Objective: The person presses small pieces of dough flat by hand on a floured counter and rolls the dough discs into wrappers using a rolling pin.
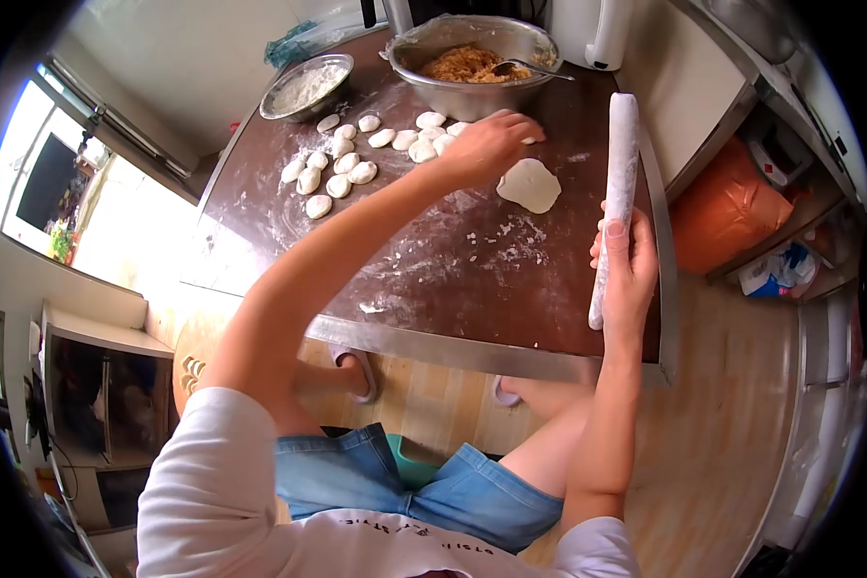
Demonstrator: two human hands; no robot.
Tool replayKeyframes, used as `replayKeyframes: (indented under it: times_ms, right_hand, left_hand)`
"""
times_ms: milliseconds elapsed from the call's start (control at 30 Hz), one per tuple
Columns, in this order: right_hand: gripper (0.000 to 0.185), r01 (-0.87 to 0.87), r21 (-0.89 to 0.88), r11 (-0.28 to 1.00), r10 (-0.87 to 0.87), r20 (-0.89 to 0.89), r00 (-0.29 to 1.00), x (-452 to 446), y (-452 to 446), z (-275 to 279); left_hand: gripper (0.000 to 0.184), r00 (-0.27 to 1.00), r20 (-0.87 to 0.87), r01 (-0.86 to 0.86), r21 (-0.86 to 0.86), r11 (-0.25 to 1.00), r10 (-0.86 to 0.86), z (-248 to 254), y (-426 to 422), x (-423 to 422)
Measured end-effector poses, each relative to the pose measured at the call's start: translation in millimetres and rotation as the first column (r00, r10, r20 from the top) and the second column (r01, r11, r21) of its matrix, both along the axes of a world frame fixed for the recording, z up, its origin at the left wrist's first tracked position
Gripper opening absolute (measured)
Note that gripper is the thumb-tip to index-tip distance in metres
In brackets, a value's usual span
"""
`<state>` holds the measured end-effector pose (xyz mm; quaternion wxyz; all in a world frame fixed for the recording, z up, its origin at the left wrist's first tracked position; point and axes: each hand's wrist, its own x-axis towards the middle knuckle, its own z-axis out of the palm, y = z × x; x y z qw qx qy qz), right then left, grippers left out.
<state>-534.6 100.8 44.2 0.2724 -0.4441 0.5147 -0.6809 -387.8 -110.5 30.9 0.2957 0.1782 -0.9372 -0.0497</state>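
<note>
My left hand [496, 144] reaches across the table beside the dough pieces. Its fingers are bent together, slightly blurred, around a small white dough piece [530, 141] that shows at the fingertips. Just below it a thin, flat dough round [529, 185] lies on the brown table [433, 289]. At the right, my right hand [630, 258] is closed around the lower half of a flour-coated rolling pin [622, 144], which points away from me near the table's right edge. Several small dough pieces [344, 164] lie left of my left hand, on floury wood.
A small metal bowl of flour [308, 89] stands at the back left. Behind my left hand is a large metal bowl [472, 96] with orange-brown filling [462, 64] and a spoon [530, 67]. A white appliance [588, 34] stands behind, and shelves [742, 231] with an orange bag are at the right.
</note>
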Motion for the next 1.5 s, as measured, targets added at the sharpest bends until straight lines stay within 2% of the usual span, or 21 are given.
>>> replayKeyframes:
  times_ms: [133,167,233,267,300,400,467,500,533,600,700,800,833,933,1033,1133,1167,1267,1367,1500]
  right_hand:
    - [0.033,0.013,0.006,1.0,-0.013,-0.02,1.0,3.7,3.1,-0.8]
    - [0.033,0.02,0.008,1.0,-0.02,-0.027,0.999,3.7,3.6,-1.3]
    - [0.032,0.012,0.008,1.0,-0.011,-0.044,0.999,1.5,0.9,-5.0]
    - [0.032,0.003,0.013,1.0,-0.003,-0.052,0.999,1.5,0.6,-6.8]
    - [0.032,0.002,0.013,1.0,-0.001,-0.05,0.999,2.3,1.2,-6.7]
    - [0.031,0.002,0.003,1.0,-0.002,-0.042,0.999,3.1,0.7,-5.0]
    - [0.03,-0.022,0.01,1.0,0.022,-0.032,0.999,5.2,0.7,-4.9]
    - [0.03,-0.025,0.022,0.999,0.026,-0.04,0.999,6.6,1.4,-3.5]
    - [0.03,-0.022,0.027,0.999,0.024,-0.048,0.999,6.9,1.4,-2.0]
    - [0.03,-0.006,0.02,1.0,0.007,-0.061,0.998,5.4,3.9,-0.1]
    - [0.03,0.029,-0.008,1.0,-0.029,-0.063,0.998,0.8,8.9,-2.2]
    - [0.031,0.024,-0.005,1.0,-0.024,-0.054,0.998,-2.0,7.5,-4.4]
    - [0.031,0.015,0.008,1.0,-0.015,-0.047,0.999,-0.2,6.4,-3.9]
    - [0.031,0.002,-0.006,1.0,-0.003,-0.074,0.997,0.5,5.1,-2.9]
    - [0.03,0.05,-0.009,0.999,-0.051,-0.12,0.991,-4.0,9.1,-0.8]
    - [0.029,0.124,-0.008,0.992,-0.124,-0.103,0.987,-14.0,11.7,-0.3]
    - [0.029,0.118,0.001,0.993,-0.118,-0.083,0.99,-17.2,12.0,-1.2]
    - [0.029,0.109,0.005,0.994,-0.109,-0.053,0.993,-22.0,12.7,-2.6]
    - [0.028,0.128,-0.022,0.992,-0.129,-0.078,0.989,-20.6,12.7,-2.7]
    - [0.03,0.131,-0.036,0.991,-0.134,-0.068,0.989,-20.8,14.7,-0.4]
  left_hand:
    - [0.025,0.981,0.194,-0.034,0.063,0.997,0.021,-20.4,-37.4,-21.4]
    - [0.022,0.986,0.166,0.026,0.034,0.999,-0.032,-26.2,-41.9,-9.2]
    - [0.017,0.97,0.243,-0.01,-0.027,1.0,0.016,-17.7,-32.5,29.6]
    - [0.014,0.973,0.232,0.002,-0.009,1.0,0.0,-19.4,-33.6,55.6]
    - [0.014,0.961,0.271,-0.057,0.032,0.998,0.047,-18.3,-32.8,83.0]
    - [0.015,0.953,0.24,-0.146,-0.169,0.975,0.184,-7.3,-14.0,122.4]
    - [0.025,0.987,0.136,-0.083,-0.048,0.995,0.089,-8.5,13.8,91.2]
    - [0.039,0.976,0.209,0.06,0.01,0.998,-0.061,-0.8,29.3,71.9]
    - [0.049,0.955,0.285,0.096,-0.049,0.994,-0.078,-10.6,36.3,57.1]
    - [0.057,0.92,0.392,0.055,-0.129,0.99,0.0,-20.4,45.5,49.4]
    - [0.06,0.879,0.407,-0.188,-0.18,0.965,0.247,-22.9,53.2,74.4]
    - [0.059,0.872,0.344,-0.323,-0.131,0.937,0.349,-18.1,52.2,87.3]
    - [0.05,0.921,0.257,-0.284,-0.072,0.956,0.293,-16.6,50.3,81.0]
    - [0.047,0.866,0.31,-0.473,0.25,0.845,0.393,-6.2,38.0,34.5]
    - [0.044,0.771,0.392,-0.613,0.242,0.752,0.502,-5.4,18.4,-1.9]
    - [0.041,0.74,0.469,-0.645,0.291,0.707,0.482,-19.2,-6.6,-17.2]
    - [0.035,0.762,0.471,-0.608,0.282,0.742,0.445,-27.6,-18.1,-17.5]
    - [0.038,0.794,0.503,-0.55,0.356,0.755,0.342,-14.4,-11.8,-16.3]
    - [0.031,0.803,0.364,-0.588,0.358,0.725,0.472,-18.2,-3.2,-15.6]
    - [0.028,0.773,0.569,-0.507,0.286,0.813,0.282,-4.2,-9.4,-13.8]
